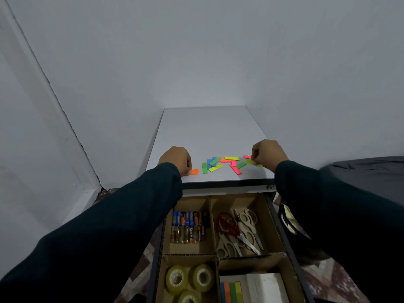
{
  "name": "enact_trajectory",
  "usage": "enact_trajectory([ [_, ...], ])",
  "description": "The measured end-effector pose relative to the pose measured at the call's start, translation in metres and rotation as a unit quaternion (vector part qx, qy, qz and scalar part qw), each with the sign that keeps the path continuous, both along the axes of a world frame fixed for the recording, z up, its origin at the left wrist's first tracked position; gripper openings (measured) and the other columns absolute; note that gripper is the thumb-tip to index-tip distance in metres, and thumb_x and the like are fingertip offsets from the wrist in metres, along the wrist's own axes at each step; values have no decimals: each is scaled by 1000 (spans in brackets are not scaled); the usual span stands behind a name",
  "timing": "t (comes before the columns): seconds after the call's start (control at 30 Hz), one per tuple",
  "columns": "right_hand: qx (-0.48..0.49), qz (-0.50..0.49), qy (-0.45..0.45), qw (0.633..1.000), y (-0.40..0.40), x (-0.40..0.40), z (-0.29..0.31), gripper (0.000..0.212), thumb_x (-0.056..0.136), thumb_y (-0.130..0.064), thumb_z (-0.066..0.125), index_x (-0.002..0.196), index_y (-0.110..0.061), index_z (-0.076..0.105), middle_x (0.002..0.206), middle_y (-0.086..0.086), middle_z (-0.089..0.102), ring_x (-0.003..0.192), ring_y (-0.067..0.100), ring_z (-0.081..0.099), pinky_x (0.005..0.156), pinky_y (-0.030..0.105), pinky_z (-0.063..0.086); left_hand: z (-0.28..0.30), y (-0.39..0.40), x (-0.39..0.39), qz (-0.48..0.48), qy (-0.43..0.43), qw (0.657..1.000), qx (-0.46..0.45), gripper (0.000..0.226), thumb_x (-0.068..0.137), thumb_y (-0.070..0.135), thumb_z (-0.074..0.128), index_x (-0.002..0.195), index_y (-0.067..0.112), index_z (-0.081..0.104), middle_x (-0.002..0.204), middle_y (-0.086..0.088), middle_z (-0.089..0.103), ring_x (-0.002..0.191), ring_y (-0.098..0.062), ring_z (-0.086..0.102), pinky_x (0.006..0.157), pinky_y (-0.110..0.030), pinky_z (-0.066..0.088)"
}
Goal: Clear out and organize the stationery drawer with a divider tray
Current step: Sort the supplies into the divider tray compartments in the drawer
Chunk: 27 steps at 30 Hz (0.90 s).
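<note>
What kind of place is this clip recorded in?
Probably a home room or small office corner: a white cabinet top against bare walls, with an open drawer below holding batteries, scissors and tape rolls.

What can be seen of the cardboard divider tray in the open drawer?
The divider tray is brown corrugated cardboard, sitting in the open drawer below the white top. Its walls form four visible compartments: batteries far left, scissors far right, tape rolls near left, sticky-note pads near right. The edges look rough. Neither hand touches it; its near end is cut off.
</note>
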State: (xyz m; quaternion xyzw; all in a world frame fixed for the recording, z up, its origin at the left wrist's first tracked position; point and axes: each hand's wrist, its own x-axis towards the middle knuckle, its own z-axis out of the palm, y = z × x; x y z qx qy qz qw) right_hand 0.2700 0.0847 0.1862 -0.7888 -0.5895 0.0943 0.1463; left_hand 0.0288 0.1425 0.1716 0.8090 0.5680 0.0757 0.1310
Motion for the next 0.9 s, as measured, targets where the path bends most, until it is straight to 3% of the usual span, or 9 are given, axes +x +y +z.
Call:
enact_trajectory([
  [0.23,-8,-24,-32,999,-13,-11,-13,19,91,-5,50,101,-5,66,106,13,65,98,26,61,84,28,47,-1,-8,2,0,26,999,20,16,85,16,65,99,9,70,104,-7,68,98,-22,62,86,-28,50],
  [0.37,7,-31,-14,999,-18,-17,-12,19,91,-5,51,104,-4,65,107,13,64,95,24,59,88,28,47,0,-14,5,3,16,1000,14,19,86,14,64,103,7,69,106,-8,67,101,-22,61,87,-27,48],
  [0.53,49,-29,29,998,-37,-19,-10,12,87,2,57,82,-9,59,101,16,67,96,27,62,87,31,49,-1,-28,6,-4,-1,1000,15,18,86,13,65,103,7,70,108,-8,68,101,-22,61,87,-27,48],
  [0.7,32,-34,85,995,-58,-22,-13,7,84,0,64,86,-4,69,100,13,70,89,21,63,84,29,52,-6,-52,8,-7,-22,1000,-10,16,85,10,66,99,6,71,104,-8,69,99,-21,64,87,-26,50],
  [0.83,5,-35,105,994,-76,-27,-18,14,83,-5,66,96,-1,71,105,13,68,103,25,63,92,34,52,-14,-79,7,-6,-46,998,-32,15,84,11,68,99,8,71,105,-6,69,101,-18,61,85,-24,46],
  [0.9,-12,-38,125,991,-85,-30,-23,17,84,-6,65,99,0,69,106,14,67,104,26,63,92,37,53,-25,-92,7,0,-65,997,-42,13,83,9,68,96,8,71,104,-5,69,92,-14,61,79,-21,47],
])
